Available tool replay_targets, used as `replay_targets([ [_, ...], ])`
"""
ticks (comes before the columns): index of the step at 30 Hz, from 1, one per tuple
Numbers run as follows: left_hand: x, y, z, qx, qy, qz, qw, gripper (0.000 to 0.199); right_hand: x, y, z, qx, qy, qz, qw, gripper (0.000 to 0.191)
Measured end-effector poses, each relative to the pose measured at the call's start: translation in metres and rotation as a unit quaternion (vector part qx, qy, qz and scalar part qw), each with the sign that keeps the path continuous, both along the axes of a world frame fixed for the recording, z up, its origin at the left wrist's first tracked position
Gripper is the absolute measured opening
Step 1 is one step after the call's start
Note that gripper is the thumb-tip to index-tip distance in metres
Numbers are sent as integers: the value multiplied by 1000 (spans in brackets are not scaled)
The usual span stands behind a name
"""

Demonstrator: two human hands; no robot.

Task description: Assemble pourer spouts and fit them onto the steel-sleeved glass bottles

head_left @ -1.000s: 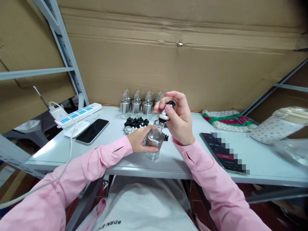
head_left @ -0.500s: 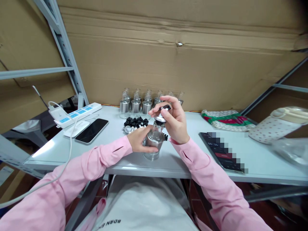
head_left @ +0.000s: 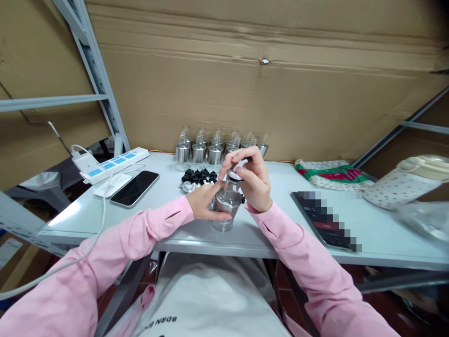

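A glass bottle (head_left: 228,201) with a metal band stands upright near the table's front edge. My left hand (head_left: 206,202) is wrapped round its body from the left, thumb and fingers on the band. Over the bottle's neck, my right hand (head_left: 255,180) grips a silver and black pour-spout cap (head_left: 235,174) between thumb and fingers. The cap sits at the mouth of the bottle; whether it is fully seated is hidden by the fingers. Behind the hands lie a pile of black stoppers (head_left: 199,176) and some silver cap parts (head_left: 189,186).
Several similar glass bottles (head_left: 199,152) stand in rows at the back. To the left are a phone (head_left: 135,188), a white power strip (head_left: 115,164) and a cable. A second phone (head_left: 321,220), a patterned cloth (head_left: 331,174) and a dotted flask (head_left: 389,185) lie on the right.
My right hand has turned a little, and the cap's black spout now points more to the right. My left hand and the bottle have stayed in place.
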State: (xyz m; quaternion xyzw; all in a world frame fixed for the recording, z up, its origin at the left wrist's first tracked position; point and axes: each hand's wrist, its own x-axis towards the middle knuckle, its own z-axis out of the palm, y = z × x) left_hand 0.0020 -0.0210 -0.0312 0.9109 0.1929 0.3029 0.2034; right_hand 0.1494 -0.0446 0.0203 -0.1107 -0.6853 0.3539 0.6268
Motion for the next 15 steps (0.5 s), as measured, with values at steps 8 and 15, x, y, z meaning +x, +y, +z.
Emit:
replay_targets([
  [8,0,2,-2,16,-12,2,1000,61,-2,0,-4,18,2,15,1000,8],
  [15,-1,0,-1,11,-21,-8,1000,61,-3,-1,-5,39,-17,-18,999,8],
])
